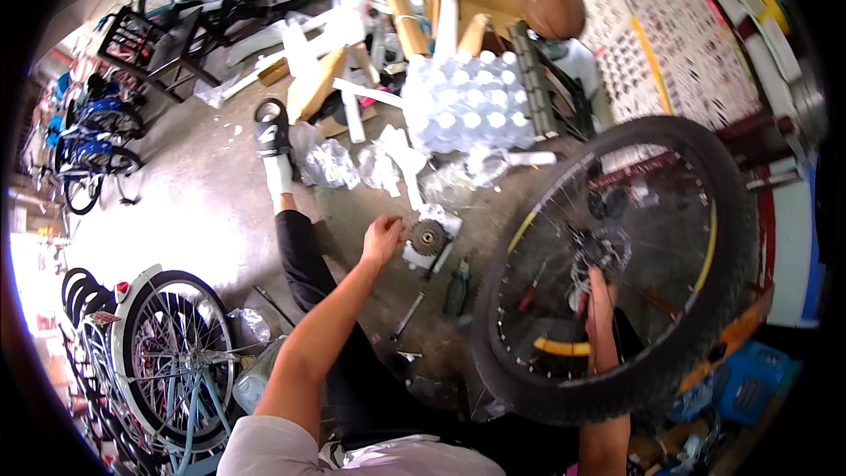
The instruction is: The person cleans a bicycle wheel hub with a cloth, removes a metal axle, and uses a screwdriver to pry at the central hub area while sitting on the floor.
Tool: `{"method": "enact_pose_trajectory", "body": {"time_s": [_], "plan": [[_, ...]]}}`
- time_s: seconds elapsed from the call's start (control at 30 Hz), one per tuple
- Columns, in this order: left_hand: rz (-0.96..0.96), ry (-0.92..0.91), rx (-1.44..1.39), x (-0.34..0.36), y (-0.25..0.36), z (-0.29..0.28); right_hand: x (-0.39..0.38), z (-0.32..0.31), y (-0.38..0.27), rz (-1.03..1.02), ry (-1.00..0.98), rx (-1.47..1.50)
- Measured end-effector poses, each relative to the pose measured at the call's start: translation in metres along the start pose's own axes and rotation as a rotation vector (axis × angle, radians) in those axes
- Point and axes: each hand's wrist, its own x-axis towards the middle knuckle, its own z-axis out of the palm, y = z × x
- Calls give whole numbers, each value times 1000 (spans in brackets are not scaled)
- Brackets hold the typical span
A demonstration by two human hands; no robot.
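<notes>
A bicycle wheel (733, 203) with a black knobbly tyre stands tilted at my right side. My right hand (601, 295) grips it by the hub, near the disc brake rotor (624, 256); spokes partly cover the fingers. My left hand (383, 241) is just left of a dark toothed sprocket cluster (427, 238), which lies on white packaging on the floor. Its fingers are curled together, and anything small between them is hidden. Green-handled pliers (457, 289) and a long metal wrench (409, 314) lie nearer to me. Through the spokes shows a red-handled screwdriver (532, 287).
Plastic-wrapped bottles (471, 104) stand ahead, among cardboard and clear plastic bags (328, 159). A light-blue bicycle (176, 353) is close on my left. My outstretched leg (304, 256) lies across the floor. A blue case (752, 379) sits behind the wheel at lower right.
</notes>
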Motion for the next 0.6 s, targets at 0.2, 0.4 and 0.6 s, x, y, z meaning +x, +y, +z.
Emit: {"method": "enact_pose_trajectory", "body": {"time_s": [0.2, 0.4, 0.6], "plan": [[345, 201, 477, 178, 90, -35, 0, -15, 1, 63, 52, 92], [429, 235, 737, 323, 165, -42, -22, 23, -37, 65, 135, 66], [352, 233, 809, 412, 194, 7, -15, -23, -11, -218, 215, -472]]}}
